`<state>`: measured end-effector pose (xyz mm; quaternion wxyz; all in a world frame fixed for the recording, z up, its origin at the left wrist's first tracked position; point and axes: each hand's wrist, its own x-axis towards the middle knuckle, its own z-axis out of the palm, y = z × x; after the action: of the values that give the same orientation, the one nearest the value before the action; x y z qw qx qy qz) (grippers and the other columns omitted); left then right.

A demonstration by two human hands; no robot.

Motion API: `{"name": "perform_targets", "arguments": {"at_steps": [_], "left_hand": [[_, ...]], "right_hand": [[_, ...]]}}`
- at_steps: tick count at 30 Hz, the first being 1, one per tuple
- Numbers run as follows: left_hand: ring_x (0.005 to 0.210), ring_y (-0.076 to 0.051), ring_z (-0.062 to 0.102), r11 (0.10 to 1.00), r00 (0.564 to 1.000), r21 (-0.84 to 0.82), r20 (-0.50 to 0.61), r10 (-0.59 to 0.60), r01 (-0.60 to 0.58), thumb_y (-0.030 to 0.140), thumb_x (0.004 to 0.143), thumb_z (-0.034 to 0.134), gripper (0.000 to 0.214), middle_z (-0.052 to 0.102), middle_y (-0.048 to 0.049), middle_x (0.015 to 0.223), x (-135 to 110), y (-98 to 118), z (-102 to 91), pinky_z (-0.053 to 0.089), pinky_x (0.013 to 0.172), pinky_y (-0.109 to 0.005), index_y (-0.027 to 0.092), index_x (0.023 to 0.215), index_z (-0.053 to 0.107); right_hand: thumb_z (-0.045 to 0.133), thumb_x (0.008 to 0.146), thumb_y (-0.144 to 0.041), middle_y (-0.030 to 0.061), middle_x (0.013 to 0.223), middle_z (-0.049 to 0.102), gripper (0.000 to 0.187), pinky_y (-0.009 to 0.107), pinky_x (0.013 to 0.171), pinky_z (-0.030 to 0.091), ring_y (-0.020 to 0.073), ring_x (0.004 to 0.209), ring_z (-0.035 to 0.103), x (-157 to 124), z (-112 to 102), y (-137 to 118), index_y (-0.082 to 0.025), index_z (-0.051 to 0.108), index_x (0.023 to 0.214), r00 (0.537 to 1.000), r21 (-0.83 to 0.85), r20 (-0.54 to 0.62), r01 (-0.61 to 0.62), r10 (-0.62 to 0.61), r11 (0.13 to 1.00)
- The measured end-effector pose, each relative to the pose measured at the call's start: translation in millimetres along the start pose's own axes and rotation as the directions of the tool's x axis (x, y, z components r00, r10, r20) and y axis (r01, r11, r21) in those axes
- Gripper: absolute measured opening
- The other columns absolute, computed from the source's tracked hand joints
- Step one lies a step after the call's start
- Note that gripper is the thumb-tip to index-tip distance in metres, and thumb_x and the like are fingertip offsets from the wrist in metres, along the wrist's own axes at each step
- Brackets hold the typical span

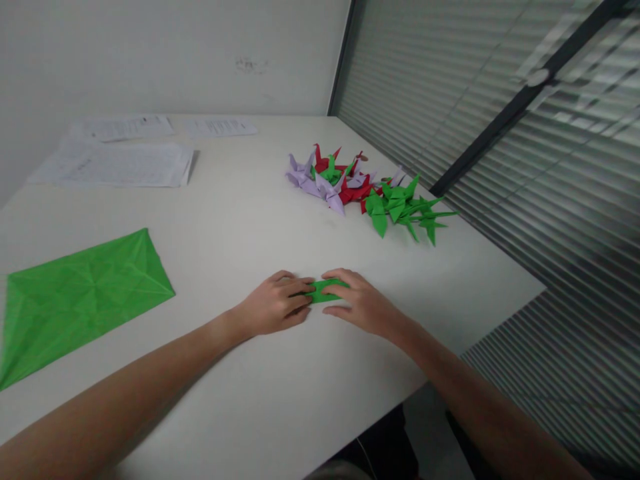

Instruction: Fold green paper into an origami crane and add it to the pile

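A small folded piece of green paper lies on the white table between my hands. My left hand presses its left end with the fingertips, covering part of it. From the other side, my right hand holds the right end with curved fingers on top, while its thumb sits lower, near the table. The creases under my fingers are hidden. Away to the left lies a large green sheet, flattened out and marked with many fold lines.
Folded paper cranes in green, red and lilac are heaped at the back right. Printed papers lie at the back left. A window with blinds borders the table's right edge.
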<state>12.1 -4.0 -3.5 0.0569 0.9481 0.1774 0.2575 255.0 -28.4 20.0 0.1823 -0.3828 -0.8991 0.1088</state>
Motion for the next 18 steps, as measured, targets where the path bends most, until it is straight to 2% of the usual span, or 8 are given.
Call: {"name": "perform_targets", "arguments": {"at_steps": [2, 5, 8, 10, 12, 14, 15, 18], "left_hand": [[0.12, -0.022, 0.06, 0.999, 0.999, -0.005, -0.041, -0.034, 0.034, 0.022, 0.094, 0.052, 0.019, 0.07, -0.008, 0.117, 0, 0, -1.3, 0.043, 0.098, -0.039, 0.019, 0.106, 0.066], [0.113, -0.023, 0.062, 0.993, 0.984, -0.007, -0.133, -0.117, 0.117, 0.022, 0.091, 0.057, 0.018, 0.07, -0.0074, 0.113, 0, -1, -4.4, 0.042, 0.095, -0.04, 0.02, 0.106, 0.066], [0.103, -0.023, 0.06, 0.977, 0.94, -0.001, -0.272, -0.204, 0.211, 0.023, 0.089, 0.059, 0.013, 0.066, -0.0077, 0.107, 0, -1, -7.9, 0.042, 0.089, -0.041, 0.021, 0.101, 0.063], [0.1, -0.023, 0.056, 0.953, 0.858, -0.026, -0.429, -0.282, 0.301, 0.023, 0.088, 0.06, 0.009, 0.06, -0.0075, 0.104, 1, 1, -9.6, 0.042, 0.087, -0.041, 0.022, 0.098, 0.06], [0.097, -0.023, 0.052, 0.914, 0.711, -0.102, -0.597, -0.372, 0.392, 0.022, 0.087, 0.061, 0.009, 0.053, -0.0068, 0.099, 2, 2, -10.2, 0.043, 0.086, -0.041, 0.022, 0.094, 0.056], [0.094, -0.022, 0.05, 0.874, 0.578, -0.207, -0.679, -0.451, 0.439, 0.022, 0.086, 0.061, 0.012, 0.048, -0.0057, 0.095, 4, 3, -8.9, 0.044, 0.084, -0.041, 0.023, 0.092, 0.051], [0.093, -0.022, 0.049, 0.858, 0.549, -0.259, -0.678, -0.489, 0.444, 0.022, 0.086, 0.061, 0.013, 0.047, -0.005, 0.093, 5, 3, -7.3, 0.045, 0.083, -0.04, 0.023, 0.091, 0.049], [0.089, -0.02, 0.049, 0.784, 0.548, -0.416, -0.561, -0.62, 0.461, 0.022, 0.087, 0.059, 0.011, 0.047, -0.0037, 0.09, 6, -1, -0.1, 0.045, 0.078, -0.036, 0.023, 0.089, 0.048]], "right_hand": [[0.074, 0.081, -0.023, 0.0102, 0.119, 0.061, 0.022, 0.041, 0.097, 0.045, 0.0242, 0.112, 0.057, 13, 4, 1, -0.019, 0.065, 0.1, 0.999, 0.021, 0.052, 0.016, -0.017, 1.0], [0.073, 0.079, -0.017, 0.0069, 0.107, 0.065, 0.012, 0.041, 0.093, 0.045, 0.0234, 0.104, 0.057, 27, 9, 4, -0.019, 0.064, 0.088, 0.998, 0.032, 0.065, -0.024, 0.022, 0.999], [0.074, 0.075, -0.015, 0.0046, 0.098, 0.064, 0.014, 0.04, 0.089, 0.043, 0.0231, 0.098, 0.057, 36, 6, 8, -0.019, 0.062, 0.08, 0.996, 0.026, 0.053, -0.078, 0.077, 0.997], [0.071, 0.076, -0.014, 0.0033, 0.094, 0.061, 0.013, 0.036, 0.085, 0.044, 0.0198, 0.092, 0.058, 43, 1, 10, -0.019, 0.061, 0.08, 0.995, 0.079, 0.033, -0.095, 0.092, 0.992], [0.068, 0.078, -0.014, 0.0019, 0.091, 0.058, 0.01, 0.032, 0.082, 0.045, 0.016, 0.085, 0.058, 51, -5, 12, -0.019, 0.06, 0.081, 0.993, 0.165, -0.024, -0.109, 0.115, 0.98], [0.067, 0.078, -0.015, 0.0011, 0.09, 0.056, 0.01, 0.03, 0.08, 0.046, 0.0145, 0.082, 0.057, 59, -8, 13, -0.02, 0.059, 0.082, 0.986, 0.229, -0.084, -0.119, 0.141, 0.966], [0.067, 0.077, -0.015, 0.0011, 0.091, 0.055, 0.011, 0.029, 0.079, 0.046, 0.0144, 0.082, 0.057, 62, -7, 13, -0.02, 0.059, 0.083, 0.983, 0.248, -0.1, -0.122, 0.151, 0.961], [0.068, 0.075, -0.015, 0.0013, 0.092, 0.054, 0.013, 0.029, 0.078, 0.047, 0.014, 0.082, 0.056, 66, 3, 15, -0.019, 0.06, 0.083, 0.983, 0.319, -0.078, -0.134, 0.166, 0.938]]}}
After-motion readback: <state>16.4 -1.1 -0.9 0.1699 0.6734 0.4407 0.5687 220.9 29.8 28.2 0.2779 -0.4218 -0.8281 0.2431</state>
